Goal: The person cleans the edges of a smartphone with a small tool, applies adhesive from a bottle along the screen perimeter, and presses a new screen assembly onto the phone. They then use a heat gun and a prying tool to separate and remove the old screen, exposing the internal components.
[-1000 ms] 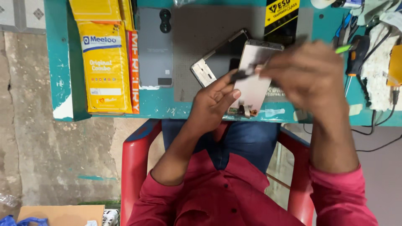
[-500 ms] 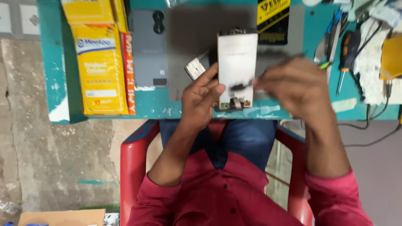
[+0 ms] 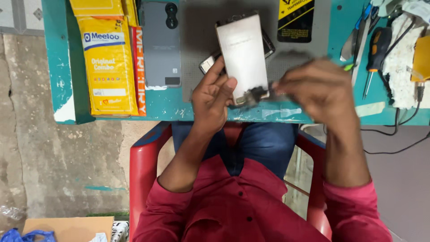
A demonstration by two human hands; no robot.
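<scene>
Left hand [image 3: 214,101] grips the flat pale rectangular phone panel [image 3: 244,56] upright over the teal desk [image 3: 179,105]; blurred right hand [image 3: 316,87] pinches its dark bottom edge; panel looks only partly cleaned, I judge.

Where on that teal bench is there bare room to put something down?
Bare teal shows along the near edge of the table, between the yellow packets and the left hand. The grey mat has open room beside the grey phone. Far right is crowded with the screwdriver and cables.
</scene>
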